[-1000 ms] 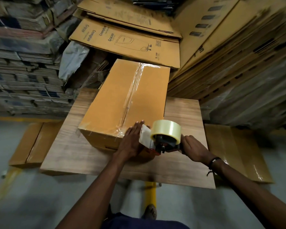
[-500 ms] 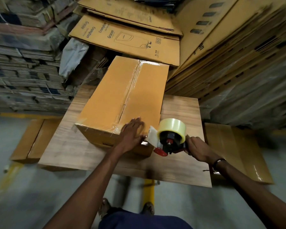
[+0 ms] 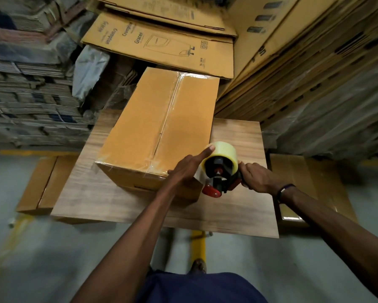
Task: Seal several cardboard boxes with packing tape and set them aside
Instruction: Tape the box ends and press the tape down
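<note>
Tearing tape: right hand (image 3: 257, 178) grips dispenser (image 3: 219, 171) handle, left hand (image 3: 187, 169) flat-fingered on box (image 3: 153, 130); snap blade down sharply, then smooth end.

A wood-grain tabletop (image 3: 122, 193) stands on a grey concrete floor (image 3: 41, 259) marked with a yellow painted line (image 3: 199, 248). Behind it lean flattened printed cartons (image 3: 157, 43) — one reads "Crompton". To the left rise bundled stacks of flat cardboard (image 3: 26, 101); to the right, plastic-wrapped stacks of flat cartons (image 3: 325, 95). The light is dim — warm on the cardboard.
</note>
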Tool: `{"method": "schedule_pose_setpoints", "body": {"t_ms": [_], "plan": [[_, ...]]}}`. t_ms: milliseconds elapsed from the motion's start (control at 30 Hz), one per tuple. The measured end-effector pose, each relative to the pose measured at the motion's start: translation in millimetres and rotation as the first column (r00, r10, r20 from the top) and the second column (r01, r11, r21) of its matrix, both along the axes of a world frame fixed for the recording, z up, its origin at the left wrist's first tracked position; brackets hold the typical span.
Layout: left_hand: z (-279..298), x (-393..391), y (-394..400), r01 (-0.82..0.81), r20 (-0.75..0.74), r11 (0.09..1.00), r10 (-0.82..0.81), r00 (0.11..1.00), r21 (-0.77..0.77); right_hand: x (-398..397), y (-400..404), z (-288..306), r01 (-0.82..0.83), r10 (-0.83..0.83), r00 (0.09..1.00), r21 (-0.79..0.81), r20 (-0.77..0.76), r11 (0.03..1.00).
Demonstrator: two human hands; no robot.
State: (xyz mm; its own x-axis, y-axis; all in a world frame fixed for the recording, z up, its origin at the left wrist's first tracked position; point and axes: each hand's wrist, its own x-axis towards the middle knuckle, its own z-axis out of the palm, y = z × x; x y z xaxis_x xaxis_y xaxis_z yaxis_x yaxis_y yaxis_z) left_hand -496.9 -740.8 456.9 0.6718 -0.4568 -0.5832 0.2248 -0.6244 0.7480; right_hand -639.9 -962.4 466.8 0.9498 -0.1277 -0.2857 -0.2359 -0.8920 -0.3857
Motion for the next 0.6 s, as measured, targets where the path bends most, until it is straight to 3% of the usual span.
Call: {"method": "schedule_pose_setpoints", "body": {"t_ms": [167,333,600], "plan": [[-85,32,-2,-0.027,-0.105,0.994,0.015,0.994,-0.11,5,1,-9,0.06,-0.061,0.998,0.029,0.009,0.998],[10,-25,-1,0.13,0.141,0.988,-0.14,0.98,0.083,-7,-13,-22,0.007,-0.006,1.0,-0.196,0.006,0.981],[6,-17,-6,0.128,0.183,0.973,-0.164,0.969,0.194,-30,-24,-65,0.219,-0.201,0.972,-0.16,0.121,0.963]]}}
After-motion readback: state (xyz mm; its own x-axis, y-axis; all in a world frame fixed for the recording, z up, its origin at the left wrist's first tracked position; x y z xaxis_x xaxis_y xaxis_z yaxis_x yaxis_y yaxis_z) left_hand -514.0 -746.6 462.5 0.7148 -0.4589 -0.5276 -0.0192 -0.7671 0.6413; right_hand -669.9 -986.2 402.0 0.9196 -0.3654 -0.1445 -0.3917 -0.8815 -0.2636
